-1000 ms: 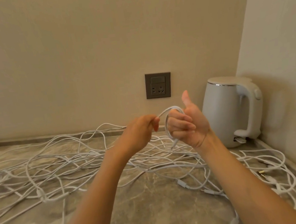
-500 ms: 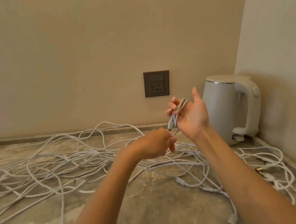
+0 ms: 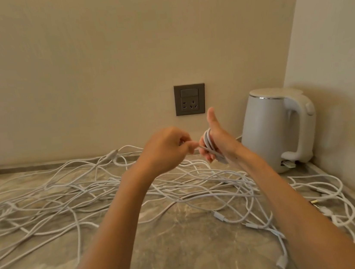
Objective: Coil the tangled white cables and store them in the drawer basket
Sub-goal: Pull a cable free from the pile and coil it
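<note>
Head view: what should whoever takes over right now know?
Right hand grips a small white cable coil looped round its fingers, thumb up.
Left hand pinches that cable's free strand beside the coil.
Tangled cables sprawl across the countertop.
Done: a few loops of one cable. Left: finish it, coil the others, store all; drawer basket not in view.

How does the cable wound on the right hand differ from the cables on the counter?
The coil sits in tight loops round the right hand, lifted; the loose cables lie slack and tangled on the counter. The coil is a small bundle; the loose cables sprawl wide. Both are white.
</note>
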